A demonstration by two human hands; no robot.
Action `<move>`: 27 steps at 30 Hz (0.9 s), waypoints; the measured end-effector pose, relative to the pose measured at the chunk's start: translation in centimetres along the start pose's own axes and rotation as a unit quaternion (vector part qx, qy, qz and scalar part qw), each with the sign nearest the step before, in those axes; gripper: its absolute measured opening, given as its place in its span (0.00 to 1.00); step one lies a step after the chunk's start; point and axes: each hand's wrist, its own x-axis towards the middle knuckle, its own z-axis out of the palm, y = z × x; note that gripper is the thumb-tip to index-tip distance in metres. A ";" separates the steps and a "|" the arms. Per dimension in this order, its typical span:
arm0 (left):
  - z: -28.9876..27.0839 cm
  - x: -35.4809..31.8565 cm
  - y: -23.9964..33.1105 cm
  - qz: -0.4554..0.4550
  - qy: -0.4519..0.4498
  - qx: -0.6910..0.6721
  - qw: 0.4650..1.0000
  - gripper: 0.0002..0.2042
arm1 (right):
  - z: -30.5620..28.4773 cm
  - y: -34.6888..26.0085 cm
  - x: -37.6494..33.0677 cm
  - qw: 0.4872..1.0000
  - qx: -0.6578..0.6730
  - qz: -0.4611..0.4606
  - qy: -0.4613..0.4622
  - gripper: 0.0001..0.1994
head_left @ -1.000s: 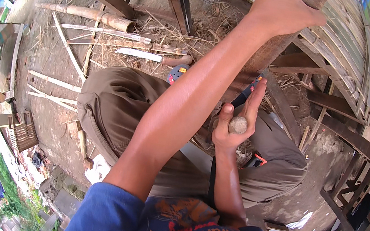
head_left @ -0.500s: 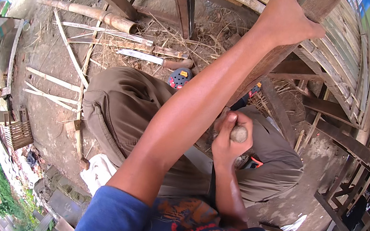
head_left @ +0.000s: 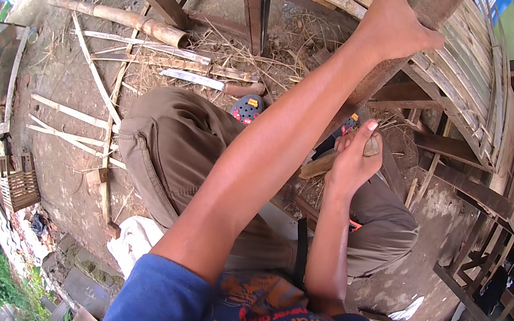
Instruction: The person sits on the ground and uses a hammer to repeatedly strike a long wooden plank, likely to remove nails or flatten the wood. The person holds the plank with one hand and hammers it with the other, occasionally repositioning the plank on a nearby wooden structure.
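At the top, my left hand [head_left: 396,28] is wrapped around a thick brown wooden post [head_left: 375,82], which slants down between my legs. My left forearm crosses in front of part of it. My right hand [head_left: 354,165] is closed around a rounded wooden handle [head_left: 373,146], its butt end showing above the fist. Whatever the handle belongs to is hidden by the hand. A pale, cut-looking piece of wood [head_left: 318,166] shows just left of my right hand; I cannot tell whether it is part of the post.
A large knife with a wooden handle [head_left: 241,90] lies on the ground ahead, beside bamboo pieces [head_left: 138,23] and split strips. A slatted bamboo platform [head_left: 469,73] stands at the far right. A woven basket [head_left: 20,189] and a white cloth [head_left: 133,242] are at the left.
My right hand has moved up and slightly right, away from my lap, with the wooden handle in it. The pale wood beside it has come into view. My left hand keeps its grip.
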 end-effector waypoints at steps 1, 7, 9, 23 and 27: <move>0.0 0.0 0.0 0.002 0.002 0.004 1.000 0.36 | 0.0 0.4 0.5 0.999 -0.030 -0.014 0.005 0.21; -0.3 -0.3 0.3 -0.003 -0.014 -0.023 1.000 0.34 | 1.4 1.4 3.4 0.989 -0.140 -0.017 0.042 0.24; -0.4 -0.6 1.1 -0.007 -0.017 -0.016 1.000 0.34 | 1.2 1.8 4.0 0.993 -0.115 0.021 0.034 0.25; 0.5 0.1 -1.0 0.033 0.003 -0.020 0.999 0.36 | -6.3 3.9 -3.4 0.957 -0.251 -0.087 -0.114 0.21; 0.8 0.5 -1.7 0.048 0.027 0.007 0.998 0.37 | -10.0 4.6 -4.4 0.944 -0.300 -0.013 -0.137 0.23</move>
